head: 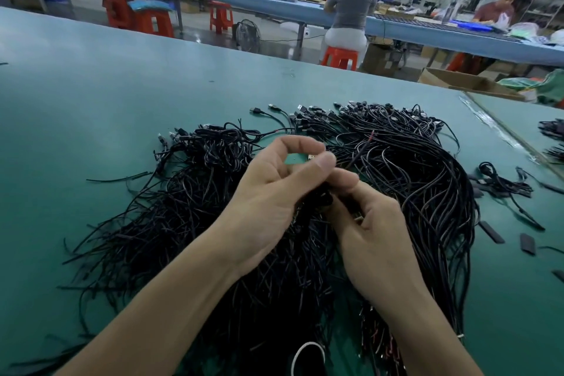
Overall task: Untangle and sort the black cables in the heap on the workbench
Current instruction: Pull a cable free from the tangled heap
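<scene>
black cables (396, 168) in a heap, teal-green workbench (122, 94), orange-red stools (339, 57), blue bench (274, 6) behind

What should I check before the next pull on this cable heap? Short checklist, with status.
1. Left hand pinches a connector between thumb and forefinger: ok.
2. Right hand has its fingers curled round cables just below the left: ok.
3. That connector's own run is free of the heap: cannot tell, it is hidden under the hands.
4. Bare workbench shows left of the heap for laying a cable out: ok.
5. Loose black pieces right of the heap lie apart from both hands: ok.
</scene>
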`<state>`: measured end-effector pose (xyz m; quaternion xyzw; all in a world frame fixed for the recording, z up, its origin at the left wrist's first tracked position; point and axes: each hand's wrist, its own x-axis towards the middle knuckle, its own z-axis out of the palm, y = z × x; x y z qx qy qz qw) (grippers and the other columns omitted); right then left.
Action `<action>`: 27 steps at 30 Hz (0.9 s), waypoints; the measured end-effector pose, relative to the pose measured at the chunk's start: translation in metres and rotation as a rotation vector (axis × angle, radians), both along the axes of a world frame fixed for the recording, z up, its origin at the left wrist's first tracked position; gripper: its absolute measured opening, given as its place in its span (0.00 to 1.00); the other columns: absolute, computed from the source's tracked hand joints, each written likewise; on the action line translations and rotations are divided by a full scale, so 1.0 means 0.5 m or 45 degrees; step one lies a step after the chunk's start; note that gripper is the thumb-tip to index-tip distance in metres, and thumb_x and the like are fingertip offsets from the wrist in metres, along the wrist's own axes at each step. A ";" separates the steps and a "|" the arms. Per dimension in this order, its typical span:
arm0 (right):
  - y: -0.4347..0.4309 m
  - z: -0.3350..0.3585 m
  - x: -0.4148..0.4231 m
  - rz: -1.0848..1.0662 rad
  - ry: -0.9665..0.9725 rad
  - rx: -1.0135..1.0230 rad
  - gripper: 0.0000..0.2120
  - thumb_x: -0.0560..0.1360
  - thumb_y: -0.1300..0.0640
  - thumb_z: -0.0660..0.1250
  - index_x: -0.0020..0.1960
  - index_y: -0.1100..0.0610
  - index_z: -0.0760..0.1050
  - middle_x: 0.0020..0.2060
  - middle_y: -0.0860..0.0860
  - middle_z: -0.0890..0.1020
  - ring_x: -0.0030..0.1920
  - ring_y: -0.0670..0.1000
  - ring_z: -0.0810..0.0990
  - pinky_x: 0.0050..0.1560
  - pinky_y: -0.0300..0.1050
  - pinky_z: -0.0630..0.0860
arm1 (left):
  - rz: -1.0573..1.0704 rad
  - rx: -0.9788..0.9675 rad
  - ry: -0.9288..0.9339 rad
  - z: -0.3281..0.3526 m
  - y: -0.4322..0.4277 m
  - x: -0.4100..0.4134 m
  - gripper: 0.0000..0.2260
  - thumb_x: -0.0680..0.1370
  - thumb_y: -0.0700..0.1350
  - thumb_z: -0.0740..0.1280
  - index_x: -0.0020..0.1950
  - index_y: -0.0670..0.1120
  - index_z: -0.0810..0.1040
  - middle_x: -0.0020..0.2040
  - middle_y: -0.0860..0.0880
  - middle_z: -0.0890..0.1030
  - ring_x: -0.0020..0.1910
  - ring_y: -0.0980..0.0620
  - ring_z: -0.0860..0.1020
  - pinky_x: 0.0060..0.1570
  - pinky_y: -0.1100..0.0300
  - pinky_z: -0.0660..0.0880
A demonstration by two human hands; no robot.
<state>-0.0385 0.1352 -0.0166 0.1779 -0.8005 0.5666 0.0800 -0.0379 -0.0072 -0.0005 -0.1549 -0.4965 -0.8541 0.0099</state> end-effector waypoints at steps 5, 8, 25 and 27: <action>0.008 -0.002 -0.005 -0.100 -0.013 -0.009 0.07 0.80 0.58 0.66 0.51 0.50 0.82 0.42 0.46 0.84 0.42 0.47 0.82 0.44 0.51 0.80 | 0.273 -0.236 0.257 -0.017 0.006 -0.007 0.24 0.68 0.37 0.78 0.56 0.49 0.70 0.55 0.46 0.84 0.51 0.46 0.85 0.52 0.55 0.81; 0.024 0.004 -0.010 -0.172 0.009 -0.022 0.07 0.80 0.57 0.66 0.43 0.50 0.80 0.33 0.45 0.81 0.32 0.46 0.77 0.32 0.46 0.73 | 0.460 -0.545 0.258 -0.026 -0.004 -0.011 0.25 0.62 0.51 0.81 0.54 0.59 0.73 0.54 0.59 0.78 0.50 0.57 0.81 0.49 0.58 0.80; 0.069 -0.025 -0.036 -0.415 -0.076 0.591 0.10 0.79 0.52 0.67 0.60 0.48 0.77 0.51 0.43 0.79 0.53 0.42 0.77 0.52 0.33 0.72 | 0.846 -0.506 -0.186 -0.062 -0.076 -0.063 0.08 0.76 0.35 0.72 0.50 0.45 0.76 0.40 0.44 0.85 0.35 0.48 0.85 0.36 0.59 0.81; 0.077 -0.032 -0.038 -0.500 -0.121 0.889 0.15 0.81 0.53 0.64 0.67 0.51 0.74 0.62 0.49 0.75 0.63 0.51 0.73 0.62 0.45 0.69 | 1.002 -0.379 -0.291 -0.069 -0.101 -0.081 0.08 0.76 0.35 0.72 0.50 0.46 0.77 0.42 0.44 0.84 0.36 0.51 0.85 0.37 0.59 0.81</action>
